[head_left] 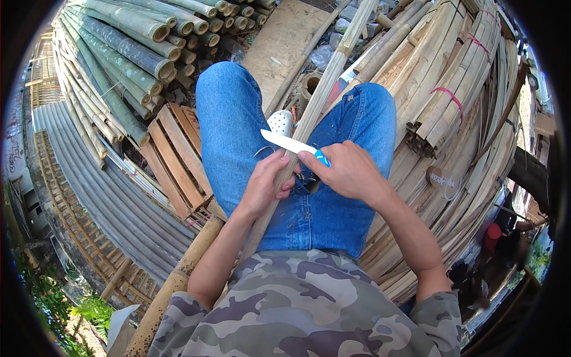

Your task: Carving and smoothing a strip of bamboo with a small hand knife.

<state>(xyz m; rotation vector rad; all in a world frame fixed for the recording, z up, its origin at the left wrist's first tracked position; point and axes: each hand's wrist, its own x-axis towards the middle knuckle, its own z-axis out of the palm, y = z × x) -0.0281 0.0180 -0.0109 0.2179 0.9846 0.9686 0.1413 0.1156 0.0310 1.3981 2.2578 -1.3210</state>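
Note:
A long split bamboo strip [321, 98] runs from between my thighs up and away past my knees. My left hand [269, 180] is wrapped round the strip just below the blade. In my right hand [348, 169] is a knife [288, 141] with a white blade and a blue-and-white handle, mostly covered by my fingers. The blade lies across the strip and points to the left. My right thumb is by the strip, close to the handle. Whether the edge bites into the bamboo, I cannot tell.
Green bamboo poles [140, 59] are stacked at the far left, near a wooden crate [175, 157] and corrugated sheets [113, 190]. Bundled split bamboo [458, 83] fills the right side. A thick bamboo pole [178, 282] lies beside my left arm. A flat board [279, 50] lies ahead.

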